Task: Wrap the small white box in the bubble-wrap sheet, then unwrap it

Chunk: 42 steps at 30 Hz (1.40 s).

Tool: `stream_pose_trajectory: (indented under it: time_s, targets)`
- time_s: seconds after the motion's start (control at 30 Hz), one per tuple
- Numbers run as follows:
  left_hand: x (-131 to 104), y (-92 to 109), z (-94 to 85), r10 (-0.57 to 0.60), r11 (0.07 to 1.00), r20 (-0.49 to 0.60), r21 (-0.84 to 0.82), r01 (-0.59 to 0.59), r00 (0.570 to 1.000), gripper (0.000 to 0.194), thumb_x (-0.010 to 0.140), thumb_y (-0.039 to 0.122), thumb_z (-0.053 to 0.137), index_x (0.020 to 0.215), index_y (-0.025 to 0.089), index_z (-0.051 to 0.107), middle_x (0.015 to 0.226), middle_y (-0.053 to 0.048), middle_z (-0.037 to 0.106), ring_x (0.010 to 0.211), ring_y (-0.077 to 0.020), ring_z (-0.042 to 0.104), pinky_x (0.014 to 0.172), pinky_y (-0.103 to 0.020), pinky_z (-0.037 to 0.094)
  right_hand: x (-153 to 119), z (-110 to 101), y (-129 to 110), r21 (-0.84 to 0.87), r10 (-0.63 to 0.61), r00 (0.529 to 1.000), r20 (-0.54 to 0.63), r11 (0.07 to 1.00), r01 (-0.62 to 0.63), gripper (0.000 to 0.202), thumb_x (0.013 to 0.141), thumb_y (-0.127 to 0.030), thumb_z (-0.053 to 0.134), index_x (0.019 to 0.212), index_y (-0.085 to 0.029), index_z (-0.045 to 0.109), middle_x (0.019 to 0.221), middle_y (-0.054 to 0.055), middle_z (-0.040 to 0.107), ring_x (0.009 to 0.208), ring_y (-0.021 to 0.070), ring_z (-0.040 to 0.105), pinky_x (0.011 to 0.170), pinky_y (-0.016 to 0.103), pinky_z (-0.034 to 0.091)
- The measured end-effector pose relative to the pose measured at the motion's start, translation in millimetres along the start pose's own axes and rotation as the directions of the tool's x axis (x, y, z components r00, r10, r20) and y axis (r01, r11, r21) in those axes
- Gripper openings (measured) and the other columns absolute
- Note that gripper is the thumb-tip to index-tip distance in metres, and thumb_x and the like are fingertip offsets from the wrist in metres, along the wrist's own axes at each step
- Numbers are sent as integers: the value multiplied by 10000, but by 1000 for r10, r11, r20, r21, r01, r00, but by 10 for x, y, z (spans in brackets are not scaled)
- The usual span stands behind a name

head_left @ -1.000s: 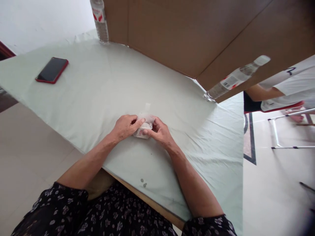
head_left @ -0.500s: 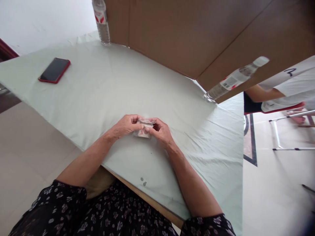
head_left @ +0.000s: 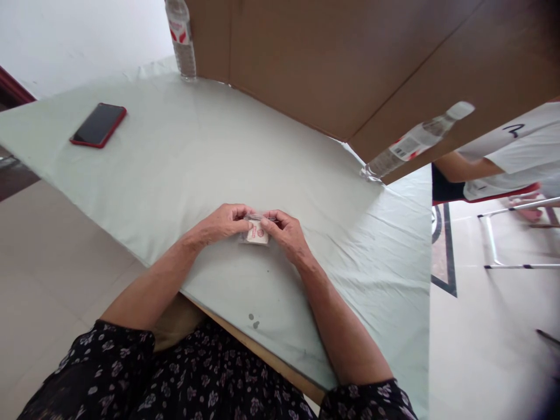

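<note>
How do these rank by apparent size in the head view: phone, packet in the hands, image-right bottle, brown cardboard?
1. Brown cardboard, runs out of frame
2. Image-right bottle, clearly longer than the phone
3. Phone
4. Packet, partly covered

A: Site type?
B: Indoor room; home or workroom, undetermined.
A: Evidence?
B: White wall (head_left: 87,41), pale tiled floor (head_left: 52,251), cloth-covered table (head_left: 175,151), large cardboard panel (head_left: 297,64), metal frame (head_left: 510,266) at right, another person (head_left: 529,154) beyond the cardboard.
</note>
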<state>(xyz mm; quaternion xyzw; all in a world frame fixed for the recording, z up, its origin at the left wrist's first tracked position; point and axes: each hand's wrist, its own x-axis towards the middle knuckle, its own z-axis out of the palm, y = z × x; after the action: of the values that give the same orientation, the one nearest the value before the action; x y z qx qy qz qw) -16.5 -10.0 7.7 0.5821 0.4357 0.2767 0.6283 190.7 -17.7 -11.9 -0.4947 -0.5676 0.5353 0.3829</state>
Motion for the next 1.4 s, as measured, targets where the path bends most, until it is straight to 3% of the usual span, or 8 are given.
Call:
stream_pose_trajectory:
  time_s: [0.2, 0.63, 0.83, 0.93, 1.07, 1.2, 1.3, 1.4]
  targets:
    - [18, -3, 10, 11, 1000, -1, -10, -11, 1000, 425, 767, 286, 649, 1173, 162, 682, 1034, -54, 742, 945, -211, 685, 851, -341, 509, 111, 4, -36, 17, -75, 997, -26, 997, 75, 335, 820, -525, 696, 921, -205, 705, 815, -5, 693, 746, 148, 608, 706, 283, 482]
    - [-1, 30, -38, 33, 999, 33, 28, -34, 999, 430, 799, 275, 615, 1210, 165, 680, 1097, -67, 739, 981, -208, 676, 861, -329, 494, 240, 108, -185, 56, -135, 988, -76, 989, 139, 163, 791, -373, 734, 776, -215, 699, 739, -17, 655, 702, 139, 575, 705, 295, 474]
    - [-5, 40, -75, 9, 992, -29, 123, -6, 1000, 397, 799, 362, 624, 1131, 158, 700, 962, -46, 728, 854, -183, 650, 774, -309, 473, 65, 77, -223, -159, -224, 974, -44, 964, 214, 74, 837, -290, 689, 801, -233, 722, 771, -8, 703, 749, 169, 623, 781, 334, 487]
    - [-10, 59, -75, 4, 991, -29, 135, 0, 1000, 393, 804, 383, 615, 1112, 157, 708, 910, -34, 713, 800, -167, 628, 727, -292, 454, -25, 86, -182, -310, -348, 937, -25, 894, 324, 68, 858, -243, 669, 821, -251, 727, 863, 5, 753, 890, 209, 675, 892, 384, 484]
    - [-10, 51, -70, 13, 990, -42, 138, -7, 999, 384, 804, 403, 627, 1078, 149, 714, 897, -34, 707, 797, -164, 614, 737, -292, 449, -134, 125, -89, -555, -558, 829, 31, 680, 479, 92, 890, -247, 666, 858, -273, 748, 1003, 23, 788, 1041, 246, 679, 969, 442, 442]
    - [-4, 28, -64, 12, 993, -48, 118, -7, 999, 382, 804, 404, 636, 1075, 147, 716, 916, -35, 714, 825, -169, 615, 760, -294, 447, -255, 104, -68, -662, -634, 765, 111, 527, 533, 117, 911, -224, 641, 922, -274, 746, 1023, 18, 795, 1145, 262, 663, 1004, 463, 428]
    - [-7, 35, -56, 5, 994, -54, 109, 1, 999, 358, 803, 386, 641, 1061, 150, 722, 941, -38, 723, 843, -172, 621, 762, -292, 444, -296, -16, -65, -626, -664, 746, 53, 560, 543, 115, 921, -239, 635, 978, -279, 726, 1023, 24, 785, 1134, 257, 670, 1040, 473, 439]
    - [-20, 60, -47, -7, 994, -56, 107, 13, 998, 330, 806, 360, 635, 1053, 161, 726, 964, -37, 730, 855, -174, 631, 753, -286, 445, -251, -176, -4, -561, -557, 830, 17, 682, 470, 360, 900, -392, 678, 1247, -299, 644, 1280, 68, 704, 1258, 282, 607, 1072, 498, 457]
